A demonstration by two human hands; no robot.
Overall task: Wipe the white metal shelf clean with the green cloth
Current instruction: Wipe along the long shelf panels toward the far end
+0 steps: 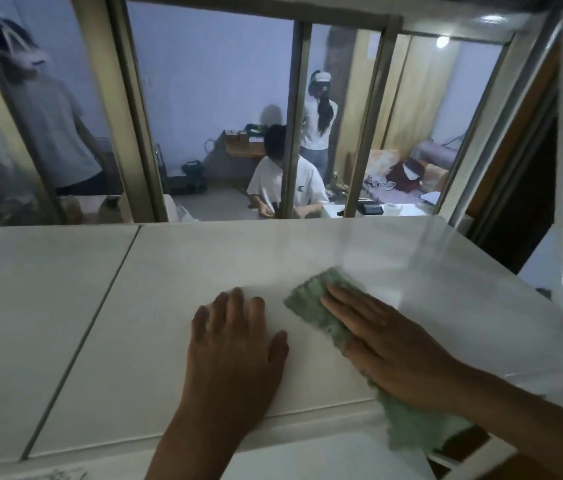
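Green cloth under flat right hand on shelf — left hand flat beside, empty.

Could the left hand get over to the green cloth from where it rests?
Probably yes. The left hand lies flat on the white shelf beside the green cloth, bare surface between; only the right hand presses the cloth.

Two bare hands on top: left hand flat on bare metal, right hand flat on cloth. One green cloth, near right. One white metal shelf, split by one seam into two panels. One glazed window at the far side. Three people beyond the glass: one seated person at centre, one standing person further back, one standing figure far left. One lit lamp, far right.
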